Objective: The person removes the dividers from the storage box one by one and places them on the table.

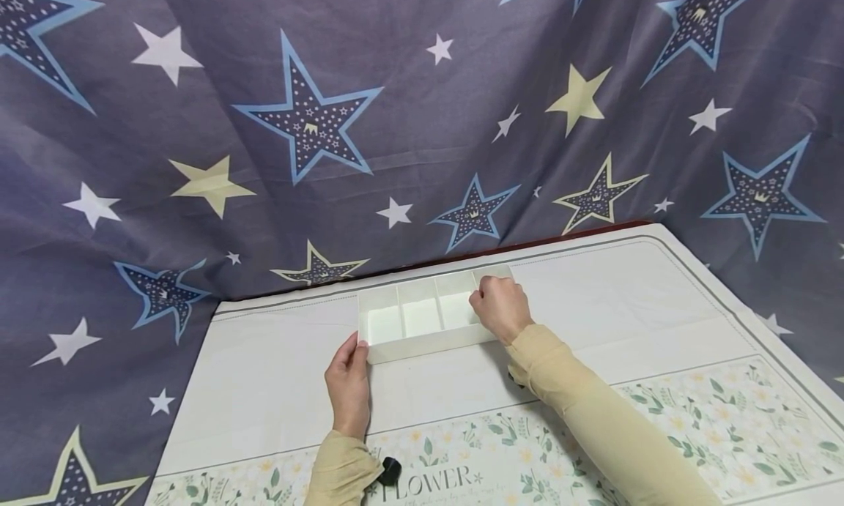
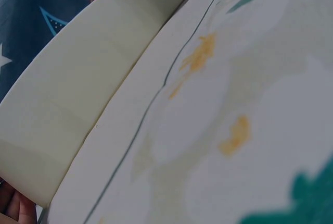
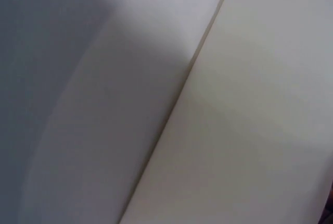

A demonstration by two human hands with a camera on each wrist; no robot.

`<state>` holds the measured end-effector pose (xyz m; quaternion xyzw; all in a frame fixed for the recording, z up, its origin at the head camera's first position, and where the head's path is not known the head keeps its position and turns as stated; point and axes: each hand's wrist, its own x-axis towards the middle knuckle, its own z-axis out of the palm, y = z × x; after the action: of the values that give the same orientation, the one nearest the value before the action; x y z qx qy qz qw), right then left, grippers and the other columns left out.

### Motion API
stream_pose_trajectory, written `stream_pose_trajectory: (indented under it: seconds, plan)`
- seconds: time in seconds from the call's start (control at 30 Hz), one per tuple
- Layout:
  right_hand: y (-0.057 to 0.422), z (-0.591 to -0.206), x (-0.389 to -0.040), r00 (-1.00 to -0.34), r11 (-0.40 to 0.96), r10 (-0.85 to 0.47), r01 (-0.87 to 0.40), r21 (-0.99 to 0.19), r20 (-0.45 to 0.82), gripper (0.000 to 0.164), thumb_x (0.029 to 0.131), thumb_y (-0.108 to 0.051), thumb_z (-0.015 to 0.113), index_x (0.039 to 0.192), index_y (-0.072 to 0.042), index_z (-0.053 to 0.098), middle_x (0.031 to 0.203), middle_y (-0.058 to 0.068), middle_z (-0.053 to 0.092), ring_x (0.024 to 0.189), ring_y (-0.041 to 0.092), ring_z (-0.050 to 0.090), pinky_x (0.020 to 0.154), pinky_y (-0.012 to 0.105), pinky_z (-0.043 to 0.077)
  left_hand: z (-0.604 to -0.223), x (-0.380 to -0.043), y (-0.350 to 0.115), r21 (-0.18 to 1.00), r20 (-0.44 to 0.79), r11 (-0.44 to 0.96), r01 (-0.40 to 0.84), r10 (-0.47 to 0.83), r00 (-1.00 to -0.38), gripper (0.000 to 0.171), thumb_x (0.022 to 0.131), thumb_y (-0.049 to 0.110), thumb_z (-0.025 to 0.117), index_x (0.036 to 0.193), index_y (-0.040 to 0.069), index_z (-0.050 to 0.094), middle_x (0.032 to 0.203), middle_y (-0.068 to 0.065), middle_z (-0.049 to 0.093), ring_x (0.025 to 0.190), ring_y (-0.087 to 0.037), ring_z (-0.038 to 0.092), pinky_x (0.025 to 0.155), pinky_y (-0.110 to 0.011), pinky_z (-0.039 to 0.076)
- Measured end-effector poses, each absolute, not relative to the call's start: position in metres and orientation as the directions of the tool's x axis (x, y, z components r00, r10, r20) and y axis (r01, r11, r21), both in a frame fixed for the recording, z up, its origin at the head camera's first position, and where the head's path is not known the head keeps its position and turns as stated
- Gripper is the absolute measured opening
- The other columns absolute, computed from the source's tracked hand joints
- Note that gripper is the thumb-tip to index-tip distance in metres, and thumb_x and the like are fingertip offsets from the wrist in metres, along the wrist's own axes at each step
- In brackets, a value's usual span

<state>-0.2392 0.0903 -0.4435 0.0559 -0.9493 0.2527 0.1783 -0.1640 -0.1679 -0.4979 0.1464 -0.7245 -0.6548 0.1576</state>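
Head view: left hand (image 1: 348, 386) round one end of white box (image 1: 428, 345), curled right hand (image 1: 504, 308) opposite, grip unclear.

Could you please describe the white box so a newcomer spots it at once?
Below the starry curtain lies the white tablecloth. Near its far edge, the left hand touching one end, sits the white box. Only it has upright dividers inside.

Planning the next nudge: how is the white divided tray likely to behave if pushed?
The white divided tray probably slides flat rather than tips or rolls, being long, low and square-sided. It is likely light for its size, since its walls look thin. It may be fairly stiff: they and the dividers stand straight.
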Motion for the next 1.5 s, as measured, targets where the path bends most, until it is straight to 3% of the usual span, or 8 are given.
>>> stream_pose_trajectory:
  seconds: [0.27,0.97,1.27,1.5]
  plan:
    - [0.0909,-0.4443,-0.2383,-0.924,0.853,-0.012,-0.208,-0.478,0.381,0.028,0.083,-0.010,0.059,0.056,-0.013,0.050,0.050,0.000,0.050,0.046,0.022,0.047,0.042,0.034,0.039,-0.4980,-0.1651,-0.1669,0.995,0.031,0.103,-0.015,-0.434,-0.900,0.037,0.096,0.027,0.058,0.129,0.008,0.059,0.125,-0.006,0.060,0.114,-0.013,0.053,0.092,-0.020,0.044]
    - [0.0900,-0.4436,-0.2382,-0.901,0.860,-0.020,-0.237,-0.452,0.434,0.030,0.081,-0.008,0.061,0.054,-0.014,0.049,0.050,0.000,0.050,0.045,0.023,0.047,0.043,0.038,0.041,-0.4985,-0.1652,-0.1684,0.994,0.024,0.106,-0.024,-0.428,-0.904,0.039,0.097,0.030,0.058,0.130,0.009,0.059,0.127,-0.008,0.059,0.117,-0.015,0.052,0.099,-0.033,0.042]
    - [0.0898,-0.4404,-0.2380,-0.896,0.857,-0.024,-0.246,-0.452,0.443,0.029,0.081,-0.008,0.061,0.055,-0.014,0.049,0.050,0.000,0.050,0.044,0.021,0.046,0.041,0.036,0.040,-0.4986,-0.1646,-0.1687,0.994,0.023,0.110,-0.027,-0.431,-0.902,0.039,0.097,0.031,0.057,0.129,0.009,0.059,0.126,-0.008,0.060,0.115,-0.015,0.053,0.093,-0.024,0.044]
    - [0.0897,-0.4393,-0.2393,-0.883,0.856,-0.026,-0.262,-0.447,0.468,0.031,0.079,-0.006,0.060,0.053,-0.014,0.045,0.047,0.000,0.046,0.042,0.020,0.043,0.039,0.034,0.037,-0.4996,-0.1650,-0.1683,0.994,0.030,0.108,-0.018,-0.431,-0.902,0.039,0.097,0.029,0.058,0.129,0.008,0.059,0.126,-0.009,0.060,0.116,-0.016,0.053,0.098,-0.034,0.043]
